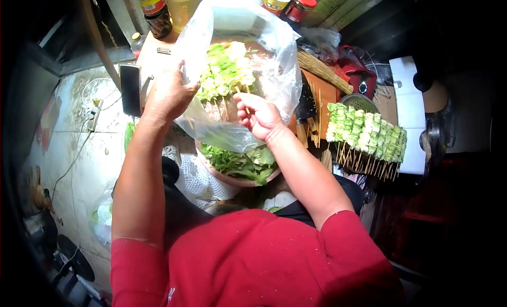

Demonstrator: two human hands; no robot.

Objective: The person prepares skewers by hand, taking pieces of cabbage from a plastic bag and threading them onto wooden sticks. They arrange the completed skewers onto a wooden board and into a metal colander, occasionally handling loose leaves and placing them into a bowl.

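Observation:
A clear plastic bag (pixel 285 69) lies spread wide in front of me, with skewers of green leaves (pixel 226 69) inside it. At its left edge, my left hand (pixel 171 93) is closed on the plastic, fingertips partly hidden behind the hand. My right hand (pixel 259 114) reaches over the near side of the bag, its fingers curled and pinching the bare stick ends of the leaf skewers. Below the bag, loose green leaves (pixel 240 161) fill a round basin (pixel 232 180) between my knees.
At right, many finished leaf skewers (pixel 367 130) are stacked beside a white foam box (pixel 409 106). Loose wooden sticks (pixel 315 114) and a knife handle lie on the table. Jars (pixel 301 6) stand at the back; a phone (pixel 130 89) is propped at left.

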